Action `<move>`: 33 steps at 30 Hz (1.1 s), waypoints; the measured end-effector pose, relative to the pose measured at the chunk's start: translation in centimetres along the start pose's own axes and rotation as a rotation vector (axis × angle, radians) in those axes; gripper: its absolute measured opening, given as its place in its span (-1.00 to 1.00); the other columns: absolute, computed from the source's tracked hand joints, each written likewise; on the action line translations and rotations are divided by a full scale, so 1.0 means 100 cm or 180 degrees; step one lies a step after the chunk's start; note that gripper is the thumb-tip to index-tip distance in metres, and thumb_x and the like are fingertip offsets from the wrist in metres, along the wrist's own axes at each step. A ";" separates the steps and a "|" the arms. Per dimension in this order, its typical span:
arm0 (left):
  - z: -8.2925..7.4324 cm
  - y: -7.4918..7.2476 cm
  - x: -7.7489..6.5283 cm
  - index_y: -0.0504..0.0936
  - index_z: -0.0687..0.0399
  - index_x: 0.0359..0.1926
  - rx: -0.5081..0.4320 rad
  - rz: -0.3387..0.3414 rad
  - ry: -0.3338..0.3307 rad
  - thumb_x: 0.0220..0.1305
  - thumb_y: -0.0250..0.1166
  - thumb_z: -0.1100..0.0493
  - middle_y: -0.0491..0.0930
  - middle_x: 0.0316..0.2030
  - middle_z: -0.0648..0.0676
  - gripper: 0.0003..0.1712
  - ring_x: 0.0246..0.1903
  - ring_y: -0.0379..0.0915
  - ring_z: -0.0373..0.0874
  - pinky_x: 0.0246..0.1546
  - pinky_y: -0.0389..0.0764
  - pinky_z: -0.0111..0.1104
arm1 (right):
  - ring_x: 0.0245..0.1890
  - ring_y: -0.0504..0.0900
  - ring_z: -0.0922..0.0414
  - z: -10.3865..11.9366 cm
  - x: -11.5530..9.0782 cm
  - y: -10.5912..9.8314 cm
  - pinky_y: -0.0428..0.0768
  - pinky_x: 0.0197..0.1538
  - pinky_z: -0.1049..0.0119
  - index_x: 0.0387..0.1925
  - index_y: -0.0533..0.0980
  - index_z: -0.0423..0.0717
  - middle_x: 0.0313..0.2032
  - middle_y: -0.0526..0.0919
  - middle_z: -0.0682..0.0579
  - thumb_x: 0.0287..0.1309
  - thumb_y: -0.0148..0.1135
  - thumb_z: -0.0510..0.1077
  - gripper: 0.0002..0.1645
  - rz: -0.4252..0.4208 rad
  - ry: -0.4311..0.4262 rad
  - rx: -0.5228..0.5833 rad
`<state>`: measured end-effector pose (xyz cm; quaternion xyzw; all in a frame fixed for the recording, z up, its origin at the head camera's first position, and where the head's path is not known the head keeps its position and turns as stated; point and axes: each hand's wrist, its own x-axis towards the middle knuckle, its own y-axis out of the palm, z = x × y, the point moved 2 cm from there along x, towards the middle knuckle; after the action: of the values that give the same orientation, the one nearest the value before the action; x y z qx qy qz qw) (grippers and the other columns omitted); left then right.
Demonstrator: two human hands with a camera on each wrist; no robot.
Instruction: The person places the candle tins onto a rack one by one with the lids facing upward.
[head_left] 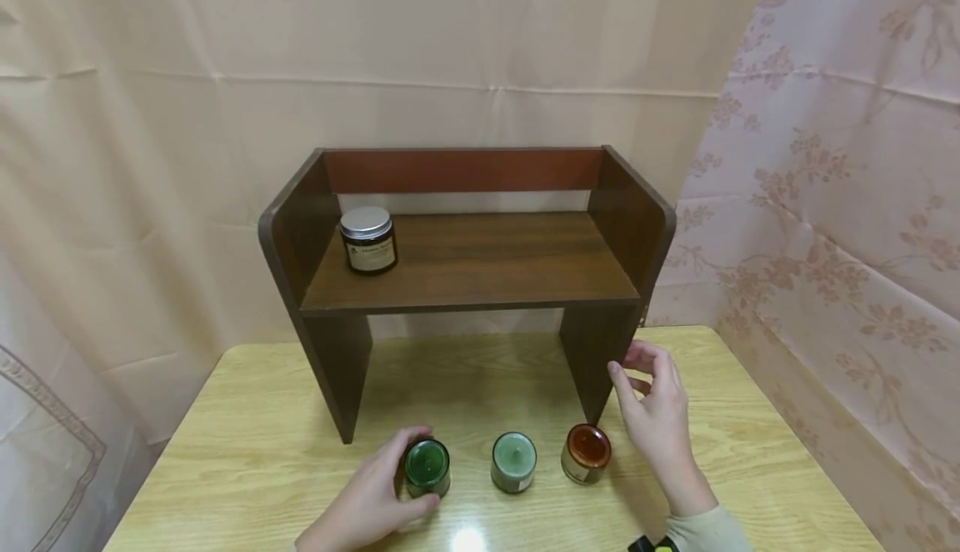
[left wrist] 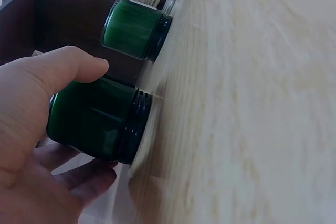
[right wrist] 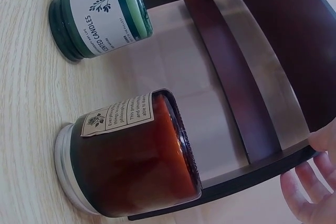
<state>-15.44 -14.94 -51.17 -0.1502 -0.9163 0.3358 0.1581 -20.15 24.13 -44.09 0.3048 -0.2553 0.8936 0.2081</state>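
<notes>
On the tabletop my left hand (head_left: 378, 489) grips a dark green glass candle jar (head_left: 427, 464), thumb on the near side and fingers round the far side. The left wrist view shows the jar's dark base close to the wood. My right hand (head_left: 660, 414) is at the right side panel of a brown wooden shelf (head_left: 480, 256). Its thumb lies on the panel's inner side and its fingers (right wrist: 299, 192) pass behind the edge. Between the hands stand a lighter green candle jar (head_left: 513, 462) and an amber candle jar (head_left: 585, 454) with a label.
A dark jar (head_left: 369, 239) with a silver lid and pale label stands at the left end of the shelf board. The shelf stands on a light wooden table (head_left: 247, 419). Beige cloth (head_left: 480, 27) hangs behind and patterned cloth (head_left: 847, 227) at the right.
</notes>
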 end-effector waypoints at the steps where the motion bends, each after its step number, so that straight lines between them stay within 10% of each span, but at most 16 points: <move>1: 0.000 0.000 0.000 0.43 0.05 0.49 -0.0013 0.0003 0.0004 0.18 0.70 0.00 0.62 0.28 -0.12 -0.05 0.22 0.60 -0.15 0.29 0.65 -0.05 | -0.05 0.59 0.36 0.000 0.000 0.000 0.59 -0.06 0.74 0.18 0.47 -0.43 -0.06 0.62 -0.26 0.28 0.45 -0.51 -0.51 0.0000 -0.0004 -0.0003; 33: 0.013 0.003 0.004 0.50 -0.12 0.41 -0.0234 0.0281 -0.0189 0.18 0.70 -0.08 0.69 0.13 -0.16 -0.15 0.11 0.65 -0.17 0.13 0.69 -0.14 | -0.05 0.57 0.35 0.005 0.000 0.000 0.59 -0.06 0.73 0.17 0.49 -0.42 -0.06 0.64 -0.22 0.33 0.44 -0.47 -0.56 -0.0030 -0.0061 0.0060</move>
<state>-16.28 -15.35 -52.23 -0.1861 -0.9248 0.3129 0.1102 -19.89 23.86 -43.79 0.3164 -0.2475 0.8921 0.2070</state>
